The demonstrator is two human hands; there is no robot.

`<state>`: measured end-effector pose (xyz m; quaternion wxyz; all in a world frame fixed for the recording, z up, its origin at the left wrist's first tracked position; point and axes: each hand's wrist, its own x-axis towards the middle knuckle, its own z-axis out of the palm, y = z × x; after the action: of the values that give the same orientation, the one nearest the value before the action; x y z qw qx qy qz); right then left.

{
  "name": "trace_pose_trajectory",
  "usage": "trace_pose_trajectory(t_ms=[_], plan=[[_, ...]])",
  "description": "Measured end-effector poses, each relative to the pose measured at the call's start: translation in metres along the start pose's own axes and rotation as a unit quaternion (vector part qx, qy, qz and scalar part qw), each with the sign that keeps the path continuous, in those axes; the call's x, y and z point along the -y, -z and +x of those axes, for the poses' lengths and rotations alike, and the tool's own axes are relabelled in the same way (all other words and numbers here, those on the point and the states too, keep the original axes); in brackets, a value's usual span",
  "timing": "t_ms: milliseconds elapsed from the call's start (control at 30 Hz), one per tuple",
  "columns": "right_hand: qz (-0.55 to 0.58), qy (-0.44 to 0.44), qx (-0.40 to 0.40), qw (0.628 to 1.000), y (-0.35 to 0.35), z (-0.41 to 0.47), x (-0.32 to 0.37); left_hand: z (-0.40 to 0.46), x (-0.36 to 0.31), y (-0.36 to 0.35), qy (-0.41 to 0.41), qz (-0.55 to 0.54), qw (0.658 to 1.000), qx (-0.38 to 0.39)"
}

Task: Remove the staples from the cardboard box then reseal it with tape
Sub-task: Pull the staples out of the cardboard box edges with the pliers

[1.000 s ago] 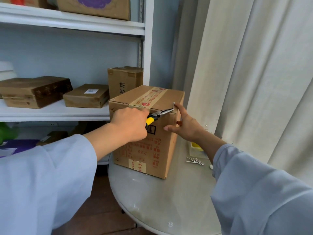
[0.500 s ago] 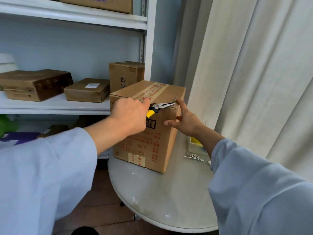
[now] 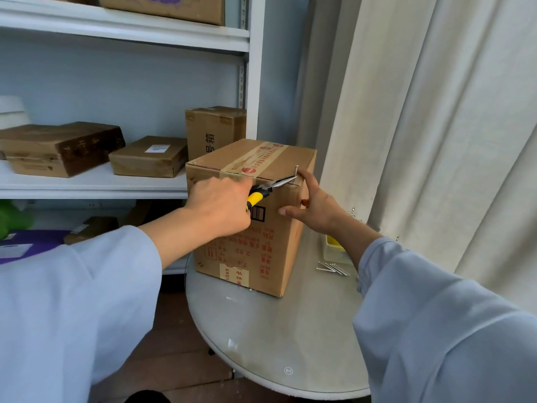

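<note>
A brown cardboard box [image 3: 250, 251] with red print and a taped top stands on a round white table [image 3: 279, 338]. My left hand [image 3: 218, 207] is shut on yellow-handled needle-nose pliers [image 3: 268, 189], whose jaws reach the box's top right front corner. There a nail [image 3: 296, 171] sticks up out of the top, and the plier tips meet its base. My right hand [image 3: 312, 207] rests against the box's right corner, fingers spread, index finger beside the nail. A second small nail head [image 3: 194, 163] shows at the top left corner.
Several pulled nails [image 3: 332, 268] lie on the table to the right of the box, near a small clear container with a yellow thing [image 3: 334, 245]. White shelves [image 3: 96, 184] with other cardboard boxes stand behind on the left. A cream curtain [image 3: 436, 141] hangs close on the right.
The view has shifted a little. The plier jaws have stayed at the nail in the top right corner, and both hands keep their places on the box.
</note>
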<state>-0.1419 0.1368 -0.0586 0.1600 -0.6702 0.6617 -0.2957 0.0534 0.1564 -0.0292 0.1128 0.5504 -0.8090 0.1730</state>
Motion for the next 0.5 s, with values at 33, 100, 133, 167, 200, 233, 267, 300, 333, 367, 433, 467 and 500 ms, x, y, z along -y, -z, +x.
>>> trace_pose_trajectory(t_ms=[33,100,133,167,200,233,267,300,333,367,433,467,500], plan=[[-0.001,0.000,-0.001,1.000,0.000,0.000,0.000,-0.001,0.000,-0.002,0.009,-0.032,0.999,0.024],[-0.002,-0.001,-0.001,1.000,0.000,0.000,0.001,-0.001,-0.001,-0.003,0.011,-0.046,0.999,0.027],[-0.001,-0.001,0.000,1.000,0.000,0.000,0.002,-0.001,-0.001,-0.003,0.005,-0.034,0.999,0.015],[0.000,-0.002,0.001,1.000,0.000,0.000,0.001,0.000,-0.001,-0.001,0.003,-0.024,1.000,0.004],[0.003,-0.003,0.002,1.000,0.000,0.000,0.001,0.001,0.000,0.001,0.007,-0.027,1.000,0.004],[0.004,-0.004,0.004,1.000,0.001,0.000,0.001,0.001,0.000,0.003,0.016,-0.050,0.998,0.016],[0.005,-0.004,0.006,1.000,0.000,0.000,0.001,0.002,0.000,0.004,0.033,-0.091,0.995,0.033],[0.005,-0.004,0.010,1.000,0.000,-0.001,0.002,0.002,0.000,0.005,0.053,-0.134,0.989,0.045],[0.004,-0.005,0.014,1.000,0.000,-0.001,0.002,0.002,0.000,0.006,0.062,-0.159,0.984,0.039],[0.004,-0.006,0.017,1.000,0.000,0.000,0.004,0.003,-0.001,0.009,0.060,-0.160,0.985,0.027],[0.003,-0.010,0.022,1.000,0.003,0.000,0.006,0.004,0.000,0.015,0.043,-0.126,0.991,0.017],[0.004,-0.013,0.031,0.999,0.005,0.001,0.007,0.003,0.000,0.018,0.044,-0.119,0.992,0.021],[0.008,-0.016,0.043,0.999,0.008,0.000,0.008,0.001,-0.001,0.020,0.047,-0.118,0.991,0.031]])
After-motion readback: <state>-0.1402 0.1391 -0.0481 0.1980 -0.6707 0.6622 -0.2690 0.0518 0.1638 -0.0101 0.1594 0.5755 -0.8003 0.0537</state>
